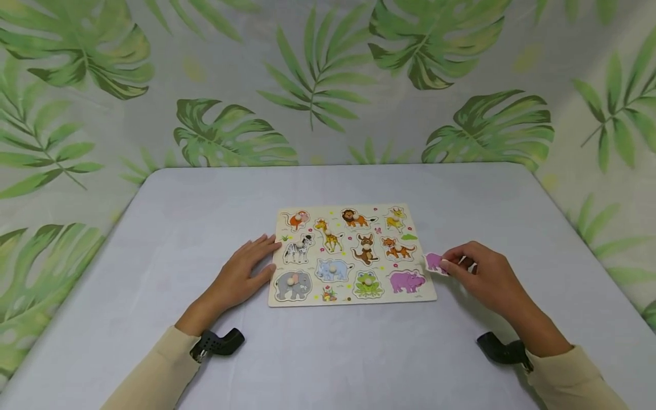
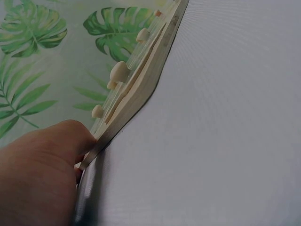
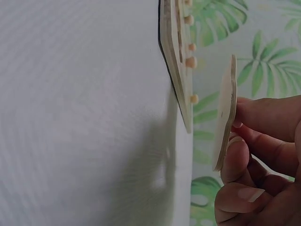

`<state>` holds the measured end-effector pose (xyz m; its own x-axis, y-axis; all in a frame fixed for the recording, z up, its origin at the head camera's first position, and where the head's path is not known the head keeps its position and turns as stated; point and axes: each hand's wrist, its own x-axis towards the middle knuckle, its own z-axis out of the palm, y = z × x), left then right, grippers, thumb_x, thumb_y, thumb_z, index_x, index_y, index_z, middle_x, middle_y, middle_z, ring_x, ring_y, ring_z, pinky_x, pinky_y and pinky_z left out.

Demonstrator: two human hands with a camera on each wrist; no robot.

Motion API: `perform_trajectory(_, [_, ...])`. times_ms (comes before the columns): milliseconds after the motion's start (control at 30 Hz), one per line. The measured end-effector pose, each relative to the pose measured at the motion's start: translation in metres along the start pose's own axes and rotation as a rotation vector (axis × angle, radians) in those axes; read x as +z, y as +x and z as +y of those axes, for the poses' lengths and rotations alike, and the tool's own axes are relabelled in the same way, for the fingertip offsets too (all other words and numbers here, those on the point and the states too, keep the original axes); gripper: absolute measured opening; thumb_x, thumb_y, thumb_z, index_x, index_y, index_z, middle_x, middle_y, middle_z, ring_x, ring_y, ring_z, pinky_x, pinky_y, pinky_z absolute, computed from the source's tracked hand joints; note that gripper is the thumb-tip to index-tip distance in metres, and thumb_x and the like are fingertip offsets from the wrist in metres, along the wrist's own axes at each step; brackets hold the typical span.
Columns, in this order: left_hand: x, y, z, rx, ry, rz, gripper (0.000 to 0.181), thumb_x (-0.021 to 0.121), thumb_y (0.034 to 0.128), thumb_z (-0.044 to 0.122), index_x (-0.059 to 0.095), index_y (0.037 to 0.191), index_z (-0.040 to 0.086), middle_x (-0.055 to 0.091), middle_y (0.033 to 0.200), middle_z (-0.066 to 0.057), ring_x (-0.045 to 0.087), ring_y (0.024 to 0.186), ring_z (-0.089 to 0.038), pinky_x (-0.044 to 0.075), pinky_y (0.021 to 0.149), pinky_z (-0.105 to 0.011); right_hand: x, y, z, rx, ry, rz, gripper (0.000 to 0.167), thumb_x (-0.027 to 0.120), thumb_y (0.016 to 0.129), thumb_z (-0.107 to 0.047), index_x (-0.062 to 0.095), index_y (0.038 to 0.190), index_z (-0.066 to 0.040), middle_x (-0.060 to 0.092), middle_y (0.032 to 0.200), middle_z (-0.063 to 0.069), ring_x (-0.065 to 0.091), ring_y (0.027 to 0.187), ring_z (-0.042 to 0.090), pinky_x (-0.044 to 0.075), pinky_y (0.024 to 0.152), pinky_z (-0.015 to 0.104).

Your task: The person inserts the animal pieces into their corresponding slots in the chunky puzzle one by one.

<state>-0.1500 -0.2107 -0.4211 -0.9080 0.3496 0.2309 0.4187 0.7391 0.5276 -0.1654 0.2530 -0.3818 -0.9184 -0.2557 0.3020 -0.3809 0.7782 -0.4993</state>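
A wooden peg puzzle board (image 1: 353, 256) with animal pieces lies on the table. My right hand (image 1: 484, 273) pinches a purple hippo puzzle piece (image 1: 434, 263), held above the table just off the board's right edge. In the right wrist view the hippo piece (image 3: 228, 113) appears edge-on between thumb and fingers, apart from the board. A purple hippo picture (image 1: 406, 281) without a knob shows at the board's lower right. My left hand (image 1: 241, 276) lies flat at the board's left edge, fingers relaxed; its thumb touches that edge in the left wrist view.
Knobbed pieces sit in the board, among them an elephant (image 1: 293, 286), a frog (image 1: 368, 285), a zebra (image 1: 298, 249) and a lion (image 1: 357, 217). A white cloth covers the table (image 1: 328, 353). A leaf-patterned curtain (image 1: 328, 85) hangs behind.
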Motion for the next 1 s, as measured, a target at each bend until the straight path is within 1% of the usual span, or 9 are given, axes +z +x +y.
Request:
perform_trajectory(267, [0.0003,-0.0002,-0.0015,0.001,0.0,0.004,0.049,0.055,0.0979,0.028,0.047,0.144,0.012,0.036,0.153,-0.005,0.025,0.144,-0.026,0.015,0.12,-0.045,0.0041,-0.0007,0.0013,0.006,-0.002,0.009,0.016,0.076,0.085,-0.017,0.068,0.097,-0.01,0.064,0.086,0.0,0.055,0.075,0.017,0.048,0.058,0.021])
perform_trajectory(433, [0.0002,0.0006,-0.0006,0.002,-0.01,0.005,0.049,0.055,0.098,0.027,0.047,0.143,0.012,0.036,0.153,-0.006,0.025,0.144,-0.026,0.015,0.12,-0.045,0.0062,-0.0005,0.0025,0.01,-0.007,0.003,0.015,0.075,0.085,-0.019,0.068,0.097,-0.011,0.063,0.086,0.0,0.055,0.074,0.017,0.048,0.057,0.021])
perform_trajectory(567, [0.0016,-0.0011,-0.0001,-0.007,-0.007,0.0,0.049,0.055,0.0978,0.027,0.047,0.143,0.012,0.036,0.153,-0.006,0.025,0.144,-0.026,0.015,0.12,-0.045,0.007,-0.003,0.0026,0.019,0.001,-0.009,0.016,0.075,0.086,-0.019,0.068,0.097,-0.011,0.063,0.086,0.0,0.055,0.074,0.017,0.047,0.055,0.02])
perform_trajectory(700, [0.0024,-0.0022,0.0003,-0.007,0.003,-0.001,0.049,0.056,0.0976,0.027,0.047,0.143,0.012,0.036,0.153,-0.005,0.026,0.144,-0.024,0.015,0.12,-0.044,0.0074,-0.0055,0.0021,0.029,0.004,-0.015,0.016,0.075,0.086,-0.02,0.068,0.098,-0.011,0.063,0.086,0.001,0.054,0.074,0.018,0.047,0.055,0.02])
perform_trajectory(833, [0.002,-0.0011,-0.0009,-0.003,0.018,0.005,0.048,0.056,0.097,0.026,0.048,0.143,0.012,0.037,0.152,-0.005,0.026,0.144,-0.024,0.015,0.12,-0.044,0.0083,-0.0051,0.0022,0.015,0.01,-0.01,0.016,0.075,0.086,-0.019,0.068,0.098,-0.011,0.062,0.086,0.0,0.054,0.073,0.017,0.047,0.055,0.019])
perform_trajectory(1000, [0.002,0.0012,-0.0021,0.0,0.013,0.014,0.048,0.056,0.0971,0.026,0.048,0.143,0.012,0.038,0.152,-0.005,0.026,0.144,-0.023,0.015,0.12,-0.043,0.0073,-0.0022,0.0017,-0.008,0.006,-0.004,0.017,0.076,0.085,-0.019,0.069,0.098,-0.011,0.063,0.085,0.0,0.053,0.072,0.015,0.047,0.056,0.017])
